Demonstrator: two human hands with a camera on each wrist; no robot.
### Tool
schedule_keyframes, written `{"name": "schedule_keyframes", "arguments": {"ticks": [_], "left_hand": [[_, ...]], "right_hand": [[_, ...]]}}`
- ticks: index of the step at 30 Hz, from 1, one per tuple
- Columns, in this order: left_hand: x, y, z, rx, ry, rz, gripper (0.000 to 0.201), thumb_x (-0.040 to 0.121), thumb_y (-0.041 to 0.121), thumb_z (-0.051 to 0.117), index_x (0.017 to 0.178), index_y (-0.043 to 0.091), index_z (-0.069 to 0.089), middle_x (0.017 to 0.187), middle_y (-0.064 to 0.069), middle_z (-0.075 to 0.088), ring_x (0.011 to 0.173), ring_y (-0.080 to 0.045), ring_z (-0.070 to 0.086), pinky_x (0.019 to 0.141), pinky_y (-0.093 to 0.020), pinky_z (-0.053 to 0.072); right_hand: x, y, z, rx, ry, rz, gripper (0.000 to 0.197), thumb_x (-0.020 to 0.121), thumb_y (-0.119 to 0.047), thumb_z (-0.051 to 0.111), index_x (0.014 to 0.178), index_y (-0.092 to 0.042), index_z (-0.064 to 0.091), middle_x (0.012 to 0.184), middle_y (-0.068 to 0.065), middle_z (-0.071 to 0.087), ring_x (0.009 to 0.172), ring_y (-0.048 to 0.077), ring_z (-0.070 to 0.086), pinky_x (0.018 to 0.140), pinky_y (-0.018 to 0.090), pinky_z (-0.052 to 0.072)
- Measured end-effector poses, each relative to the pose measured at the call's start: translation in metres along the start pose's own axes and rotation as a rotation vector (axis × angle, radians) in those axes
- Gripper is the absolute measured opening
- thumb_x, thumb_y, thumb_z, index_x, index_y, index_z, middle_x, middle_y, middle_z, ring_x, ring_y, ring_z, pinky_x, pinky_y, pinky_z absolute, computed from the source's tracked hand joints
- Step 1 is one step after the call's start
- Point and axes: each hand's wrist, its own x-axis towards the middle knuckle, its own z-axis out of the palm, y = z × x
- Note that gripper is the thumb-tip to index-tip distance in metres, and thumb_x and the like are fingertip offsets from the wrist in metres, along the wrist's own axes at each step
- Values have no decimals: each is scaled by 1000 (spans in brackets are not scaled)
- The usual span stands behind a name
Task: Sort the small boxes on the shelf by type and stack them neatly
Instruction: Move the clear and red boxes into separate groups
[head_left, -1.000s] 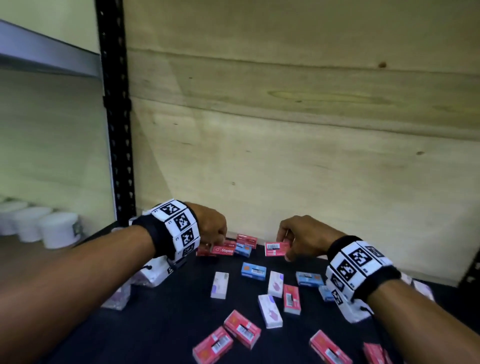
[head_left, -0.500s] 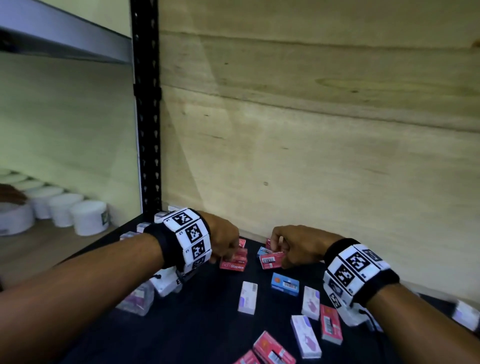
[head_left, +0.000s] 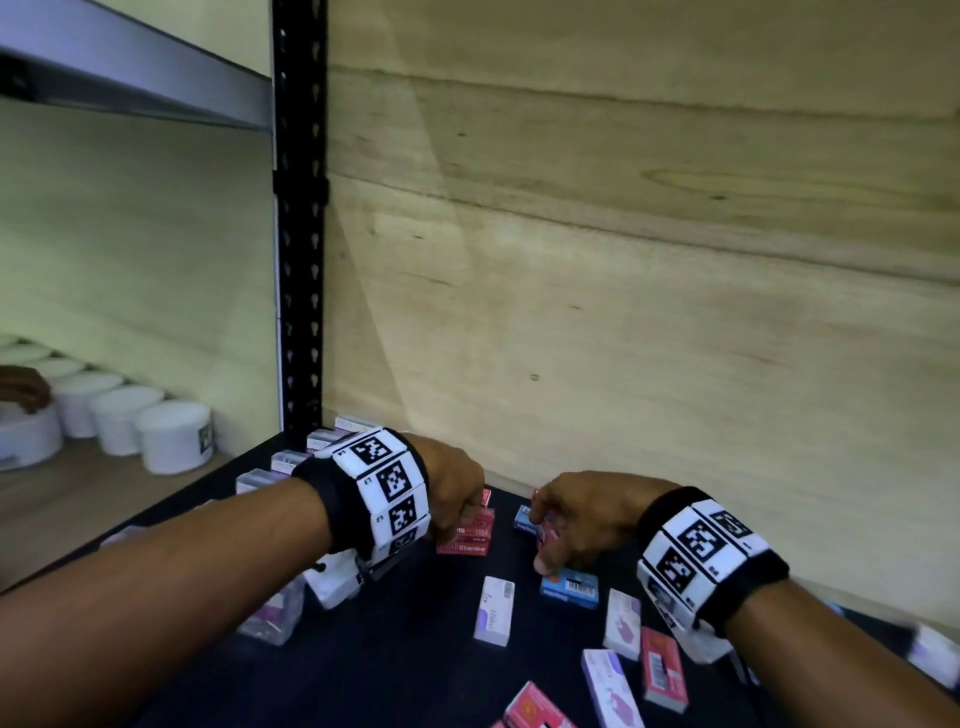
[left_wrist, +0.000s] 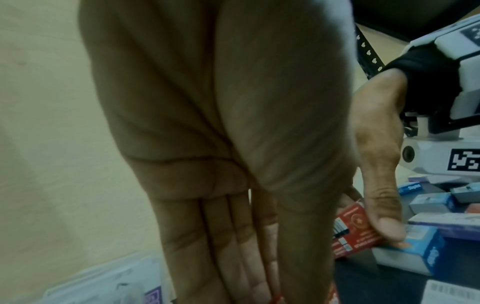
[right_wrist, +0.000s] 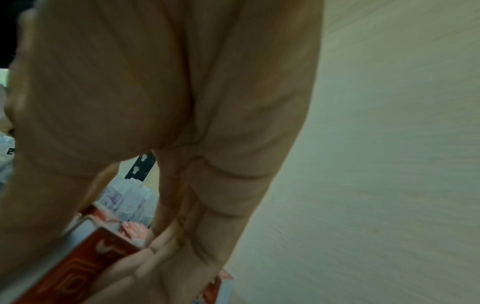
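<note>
Shelf (head_left: 395, 675) w/ back wall (head_left: 623, 364) right behind the work, post (head_left: 300, 260) at left corner. Since 1 s ago my right hand (head_left: 576, 519) lifted a red box (left_wrist: 355, 230) off the shelf; fingers pinch it, carrying it toward the red stack (head_left: 470, 535) at back. Left hand (head_left: 452, 493) stayed on that stack, fingers straight, pressed together, steadying it. So reds are getting grouped; blue box (head_left: 569, 587) and white boxes (head_left: 493, 610) still loose. Tight by wall; open room mid-shelf.
</note>
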Motion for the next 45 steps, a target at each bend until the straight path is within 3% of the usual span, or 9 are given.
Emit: {"name": "schedule_keyframes", "arguments": {"ticks": [6, 10, 15, 21, 25, 29, 36, 41, 45], "left_hand": [[0, 2, 1, 16, 19, -7, 40, 86, 7, 68, 125, 11, 62, 122, -6, 66, 107, -21, 62, 77, -28, 47], [0, 5, 1, 39, 35, -10, 39, 85, 10, 69, 124, 13, 64, 123, -6, 64, 109, -23, 61, 75, -27, 46], [0, 6, 1, 31, 30, -14, 39, 86, 11, 69, 125, 13, 63, 125, -6, 64, 111, -23, 61, 83, -29, 49], [-1, 3, 1, 0, 50, -8, 36, 85, 9, 69, 120, 14, 65, 120, -4, 66, 108, -21, 62, 85, -29, 50], [-2, 4, 1, 8, 51, -13, 36, 84, 8, 69, 120, 12, 66, 119, -5, 67, 106, -22, 63, 85, -30, 52], [-3, 3, -1, -32, 48, 5, 36, 84, 6, 69, 119, 13, 67, 118, -4, 69, 91, -13, 59, 76, -24, 48], [-3, 3, -1, -43, 54, 3, 34, 84, 6, 69, 118, 13, 68, 116, -3, 69, 92, -15, 59, 76, -25, 47], [-2, 2, -1, -54, 54, -2, 31, 85, 9, 69, 115, 16, 69, 114, 0, 69, 86, -10, 55, 75, -23, 45], [-3, -9, -13, -133, 96, -39, 25, 84, 10, 67, 107, 17, 71, 99, 1, 74, 76, -9, 64, 81, -29, 56]], "right_hand": [[-3, 1, -1, -31, -3, 1, 64, 69, -45, 85, 125, -22, 61, 96, -5, 75, 91, 16, 70, 92, 37, 55], [-5, 0, -1, -24, 51, 47, 54, 68, -62, 79, 101, -20, 70, 92, -1, 76, 85, 17, 71, 86, 37, 57], [-5, -1, 0, -75, 66, 68, 62, 71, -67, 72, 100, -13, 67, 95, 5, 73, 77, 20, 61, 72, 32, 48], [-5, -4, 3, -74, 113, 37, 55, 75, -61, 73, 96, -10, 68, 92, 5, 72, 89, 25, 68, 77, 34, 52], [-1, -2, 5, -78, 120, 32, 36, 79, -49, 76, 85, -15, 65, 81, 1, 69, 73, 19, 62, 69, 31, 49], [-2, 1, 3, -70, 124, 35, 26, 77, -39, 81, 85, -17, 71, 80, -1, 72, 67, 15, 64, 73, 32, 54], [-3, 0, 0, -27, 66, 33, 21, 78, -28, 81, 95, -17, 74, 90, -3, 75, 75, 14, 69, 83, 35, 60], [-3, -2, 1, 31, 53, 22, 20, 79, -29, 81, 94, -19, 73, 80, -6, 72, 70, 11, 69, 80, 31, 60], [-4, 4, -7, 26, 45, 8, 16, 83, -37, 75, 90, -23, 72, 83, -4, 76, 66, 10, 67, 73, 29, 57]]}}
